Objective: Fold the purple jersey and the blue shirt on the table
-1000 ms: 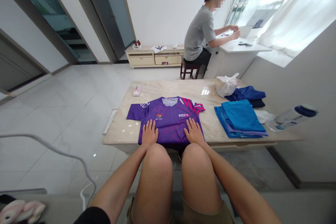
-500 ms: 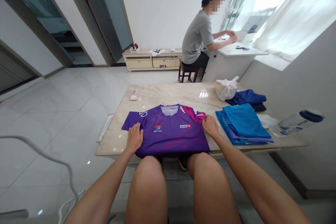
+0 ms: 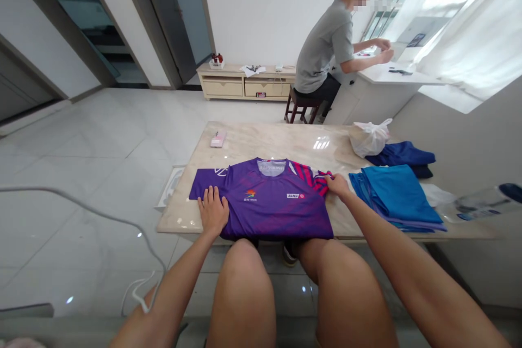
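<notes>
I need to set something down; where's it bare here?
Beyond the purple shirt, between pink packet and white bag, the table is bare. A smaller patch, by the left hand, takes the near left corner. The right end is crowded: bag, blue clothes, bottle.

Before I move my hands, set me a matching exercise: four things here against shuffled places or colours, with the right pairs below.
Things:
1. Right hand
2. Short-sleeved jersey
3. Plastic bag
4. Left hand

Places or colours:
A. White, near the folded blue clothes
B. At the plain-coloured sleeve
C. At the striped sleeve
D. Mostly purple

Right pairs: 1-C, 2-D, 3-A, 4-B
</notes>
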### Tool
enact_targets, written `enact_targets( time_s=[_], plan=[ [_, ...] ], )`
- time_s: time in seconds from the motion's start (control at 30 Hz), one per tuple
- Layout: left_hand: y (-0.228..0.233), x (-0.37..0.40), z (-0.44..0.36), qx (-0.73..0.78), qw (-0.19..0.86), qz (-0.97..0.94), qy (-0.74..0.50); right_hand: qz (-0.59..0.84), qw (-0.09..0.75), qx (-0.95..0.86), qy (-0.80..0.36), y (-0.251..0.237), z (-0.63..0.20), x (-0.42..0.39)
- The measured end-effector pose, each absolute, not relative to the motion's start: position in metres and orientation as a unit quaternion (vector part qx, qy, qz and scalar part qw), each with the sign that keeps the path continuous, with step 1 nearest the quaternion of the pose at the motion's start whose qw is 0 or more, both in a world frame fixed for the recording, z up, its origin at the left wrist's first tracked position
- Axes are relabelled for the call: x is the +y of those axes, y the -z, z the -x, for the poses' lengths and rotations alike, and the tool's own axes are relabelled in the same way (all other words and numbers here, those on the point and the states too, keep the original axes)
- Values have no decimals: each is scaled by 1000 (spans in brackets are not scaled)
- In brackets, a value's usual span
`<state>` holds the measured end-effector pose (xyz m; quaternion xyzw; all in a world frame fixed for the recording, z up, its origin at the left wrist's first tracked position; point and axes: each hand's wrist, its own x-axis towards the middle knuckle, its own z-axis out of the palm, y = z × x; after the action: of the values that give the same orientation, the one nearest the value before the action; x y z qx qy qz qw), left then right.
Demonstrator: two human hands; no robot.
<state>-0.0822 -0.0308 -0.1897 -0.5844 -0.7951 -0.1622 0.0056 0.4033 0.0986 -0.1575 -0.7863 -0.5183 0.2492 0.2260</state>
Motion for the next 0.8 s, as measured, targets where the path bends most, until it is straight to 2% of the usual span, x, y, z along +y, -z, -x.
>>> enact_targets(
  time_s=[0.1,0.17,0.2,0.27,0.33,0.4,0.43,0.5,0.6,0.7,0.8],
  plan=[
    [186,-31,80,-792,0,584,177,792,298,-471,-251,137,-409,101],
    [184,-30,78,-789,-3,585,187,778,338,-441,-295,124,-412,99],
    [183,-29,77,-788,-4,585,193,773,329,-429,-332,119,-412,96],
    [183,-28,76,-786,-5,585,200,778,256,-416,-395,114,-411,88],
    [184,-28,76,-782,-3,589,203,801,169,-407,-405,115,-408,79],
    [184,-28,76,-779,0,592,207,807,141,-417,-394,120,-406,73],
    [184,-28,76,-778,0,593,209,799,160,-427,-392,122,-405,71],
    [185,-29,76,-777,-4,594,211,770,253,-439,-387,125,-407,70],
    [185,-28,75,-774,-8,598,208,767,374,-417,-313,127,-414,71],
    [185,-28,75,-773,-2,600,207,812,358,-371,-273,130,-423,67],
    [185,-28,75,-774,10,600,200,807,334,-315,-372,134,-427,61]
  ],
)
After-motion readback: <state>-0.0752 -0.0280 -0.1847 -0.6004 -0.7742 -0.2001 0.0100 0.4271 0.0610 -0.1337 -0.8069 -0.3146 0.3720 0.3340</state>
